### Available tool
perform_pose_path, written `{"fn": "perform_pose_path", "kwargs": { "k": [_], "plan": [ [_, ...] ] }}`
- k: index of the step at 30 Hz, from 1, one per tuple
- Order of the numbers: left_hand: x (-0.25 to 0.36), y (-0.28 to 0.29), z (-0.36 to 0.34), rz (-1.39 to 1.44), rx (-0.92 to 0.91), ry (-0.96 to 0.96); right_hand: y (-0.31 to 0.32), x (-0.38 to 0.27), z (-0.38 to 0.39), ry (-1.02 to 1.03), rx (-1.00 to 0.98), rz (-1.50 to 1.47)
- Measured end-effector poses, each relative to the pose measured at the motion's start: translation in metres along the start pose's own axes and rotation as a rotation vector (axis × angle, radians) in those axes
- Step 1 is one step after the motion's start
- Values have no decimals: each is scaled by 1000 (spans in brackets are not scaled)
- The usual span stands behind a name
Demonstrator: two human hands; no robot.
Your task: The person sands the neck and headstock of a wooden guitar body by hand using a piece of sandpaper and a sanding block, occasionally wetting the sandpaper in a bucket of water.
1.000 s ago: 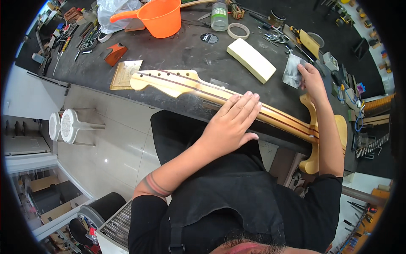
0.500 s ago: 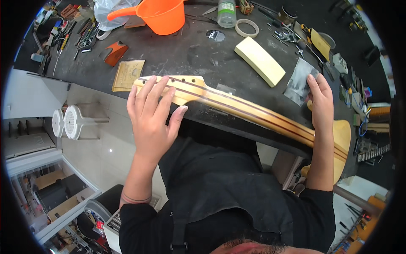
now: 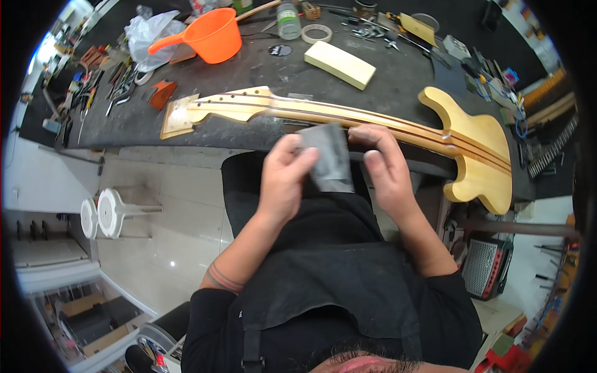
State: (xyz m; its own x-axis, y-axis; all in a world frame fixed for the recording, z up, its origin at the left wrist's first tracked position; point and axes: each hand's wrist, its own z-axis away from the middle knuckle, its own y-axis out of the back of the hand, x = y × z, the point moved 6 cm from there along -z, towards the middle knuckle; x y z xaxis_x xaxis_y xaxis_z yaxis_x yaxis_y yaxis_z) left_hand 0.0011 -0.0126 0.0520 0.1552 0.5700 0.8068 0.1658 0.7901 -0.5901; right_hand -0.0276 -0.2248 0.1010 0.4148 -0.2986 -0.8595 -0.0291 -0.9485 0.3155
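In front of my apron, my left hand pinches a small grey sheet of sandpaper between thumb and fingers. The sheet is slightly blurred and hangs down at a tilt. Just right of it, my right hand is open, its fingers bent and its thumb apart, with nothing seen in it. Beyond both hands an unpainted electric guitar lies along the bench, its striped neck running left. The headstock reaches over a flat wooden piece near the bench's front edge.
Past the neck lie a pale yellow block, a tape roll and a clear bottle. An orange dipper stands at the back left, near an orange-brown block. Metal tools crowd both sides. White stools stand left.
My left hand has left the headstock and now holds the sandpaper, which was in my right hand. Both hands have come together before my apron. The view has shifted, showing more of the guitar body.
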Motion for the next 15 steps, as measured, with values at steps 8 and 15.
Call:
{"fn": "perform_pose_path", "kwargs": {
  "k": [8,15],
  "plan": [
    [60,67,7,-31,104,-372,-132,24,-67,352,36,901],
    [91,111,14,-186,201,-501,-76,28,-42,321,-43,815]
  ]
}}
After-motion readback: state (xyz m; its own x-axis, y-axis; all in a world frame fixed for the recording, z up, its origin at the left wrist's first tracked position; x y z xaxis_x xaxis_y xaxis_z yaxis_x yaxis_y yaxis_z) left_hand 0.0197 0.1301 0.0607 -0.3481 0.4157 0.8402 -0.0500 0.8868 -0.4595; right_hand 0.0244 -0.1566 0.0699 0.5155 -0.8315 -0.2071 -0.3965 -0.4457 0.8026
